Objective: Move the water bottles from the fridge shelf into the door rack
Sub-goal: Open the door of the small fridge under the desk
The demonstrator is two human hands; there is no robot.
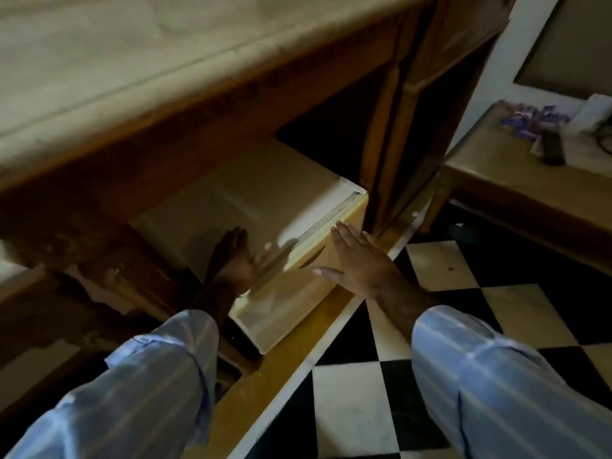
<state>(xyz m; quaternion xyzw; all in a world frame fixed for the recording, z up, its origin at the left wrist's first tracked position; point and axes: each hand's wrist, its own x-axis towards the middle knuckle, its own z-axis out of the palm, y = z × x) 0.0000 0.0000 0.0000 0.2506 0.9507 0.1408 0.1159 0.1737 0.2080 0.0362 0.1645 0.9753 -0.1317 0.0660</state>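
A small cream mini fridge stands low inside a wooden cabinet, seen from above. Its door looks closed or nearly closed against the body. My left hand rests flat with fingers apart on the fridge's top near the door seam. My right hand lies flat and spread against the front of the door near its top edge. Neither hand holds anything. No water bottles and no door rack show; the fridge's inside is hidden.
A wooden cabinet with a stone counter top overhangs the fridge. An open wooden cabinet door stands to the right. A black-and-white checkered floor lies below. A side table at right carries a dark remote and purple packets.
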